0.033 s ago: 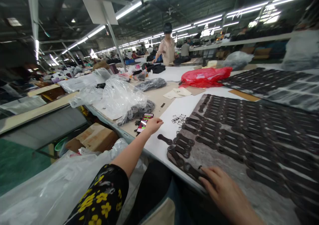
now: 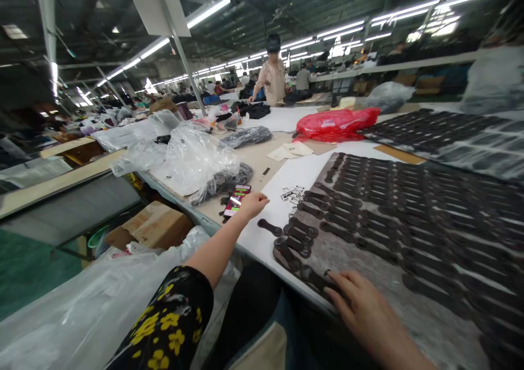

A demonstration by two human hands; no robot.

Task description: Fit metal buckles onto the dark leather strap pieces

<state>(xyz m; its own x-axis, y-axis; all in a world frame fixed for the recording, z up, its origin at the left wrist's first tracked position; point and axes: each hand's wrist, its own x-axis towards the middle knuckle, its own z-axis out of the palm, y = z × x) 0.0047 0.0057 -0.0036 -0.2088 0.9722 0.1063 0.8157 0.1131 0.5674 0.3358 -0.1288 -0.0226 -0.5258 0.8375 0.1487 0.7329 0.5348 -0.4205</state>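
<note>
Holding dark round-ended strip [image 2: 316, 280], right hand [image 2: 360, 303], shiny angular metal buckles [image 2: 293, 196]

At five o'clock from the view's centre, our right hand [image 2: 362, 303] holds a dark strap [image 2: 314, 277]; around our curled left hand [image 2: 254, 204] lie a phone [image 2: 234, 202], nine o'clock, and metal buckles [image 2: 295, 198], three o'clock.

L sleeve [image 2: 161, 326] blk w/ yel floral print, dk trousers [image 2: 243, 310]
</note>
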